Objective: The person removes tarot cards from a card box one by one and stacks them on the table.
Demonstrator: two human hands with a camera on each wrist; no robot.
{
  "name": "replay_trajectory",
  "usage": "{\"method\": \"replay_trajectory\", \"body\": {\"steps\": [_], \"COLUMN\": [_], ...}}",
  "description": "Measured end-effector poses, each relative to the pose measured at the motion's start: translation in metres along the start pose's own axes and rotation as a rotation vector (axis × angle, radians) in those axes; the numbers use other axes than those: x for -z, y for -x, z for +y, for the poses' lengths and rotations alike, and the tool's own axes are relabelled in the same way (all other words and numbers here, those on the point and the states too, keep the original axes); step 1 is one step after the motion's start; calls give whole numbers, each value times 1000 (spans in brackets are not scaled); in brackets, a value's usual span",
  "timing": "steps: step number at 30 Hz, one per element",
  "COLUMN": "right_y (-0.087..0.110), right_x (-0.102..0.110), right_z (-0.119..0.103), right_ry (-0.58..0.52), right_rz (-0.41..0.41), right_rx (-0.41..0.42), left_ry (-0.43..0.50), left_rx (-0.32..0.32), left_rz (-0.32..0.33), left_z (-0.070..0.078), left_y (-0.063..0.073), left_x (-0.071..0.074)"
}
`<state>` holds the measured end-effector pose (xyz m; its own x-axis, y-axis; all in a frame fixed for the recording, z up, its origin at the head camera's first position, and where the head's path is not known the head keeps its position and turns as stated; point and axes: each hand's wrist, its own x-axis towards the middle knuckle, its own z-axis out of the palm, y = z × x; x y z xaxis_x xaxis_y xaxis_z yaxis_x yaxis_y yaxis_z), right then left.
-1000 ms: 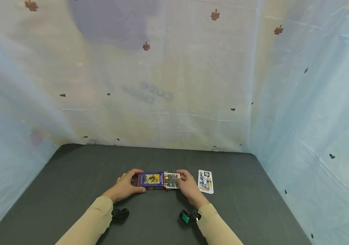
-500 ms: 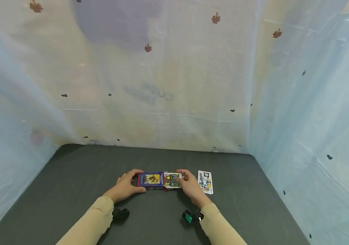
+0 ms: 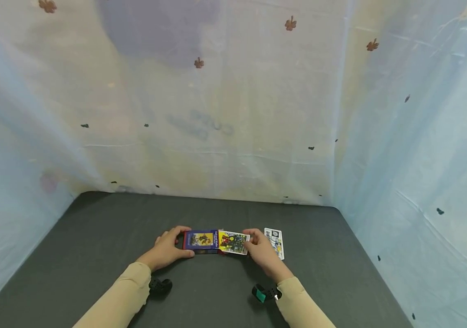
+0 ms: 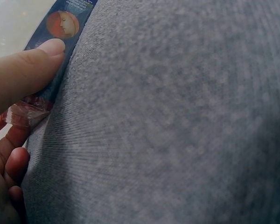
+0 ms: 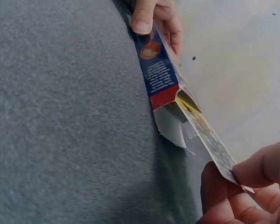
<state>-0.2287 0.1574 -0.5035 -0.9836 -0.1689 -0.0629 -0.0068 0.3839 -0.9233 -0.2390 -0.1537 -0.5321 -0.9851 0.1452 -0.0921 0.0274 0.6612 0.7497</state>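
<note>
A blue card box (image 3: 200, 241) with a yellow picture on top lies on the dark table. My left hand (image 3: 166, 248) grips its left end, thumb on the near side and fingers at the far side. In the right wrist view the box's right end gapes, with a white flap (image 5: 170, 128) hanging down. A colourful picture card (image 3: 234, 242) sticks out of that end, tilted slightly. My right hand (image 3: 265, 253) pinches the card's outer end between thumb and fingers. Just behind the right hand lies a small stack of white-edged cards (image 3: 275, 241), partly covered by it.
The grey-black cloth table (image 3: 200, 296) reaches back to a pale patterned curtain (image 3: 225, 159), which also hangs along both sides. Black wrist straps (image 3: 267, 294) stick out inward from the sleeves.
My right hand has moved right, drawing the card farther out of the box and tilting it a little. The left hand and the box have stayed in place.
</note>
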Motion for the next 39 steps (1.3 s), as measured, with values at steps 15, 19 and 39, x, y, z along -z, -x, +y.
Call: {"method": "replay_trajectory", "body": {"steps": [15,19,39], "right_y": [0,2,13], "right_x": [-8,-8,34], "right_z": [2,-1,-4], "right_ry": [17,89,149], "right_rz": [-48,-109,64], "right_rx": [27,35,-42], "left_ry": [-1,-4,-12], "left_rx": [4,-1,-22], "left_rz": [-4,-5,10], "left_z": [1,3,1], "left_y": [2,3,2], "left_x": [2,2,1]}}
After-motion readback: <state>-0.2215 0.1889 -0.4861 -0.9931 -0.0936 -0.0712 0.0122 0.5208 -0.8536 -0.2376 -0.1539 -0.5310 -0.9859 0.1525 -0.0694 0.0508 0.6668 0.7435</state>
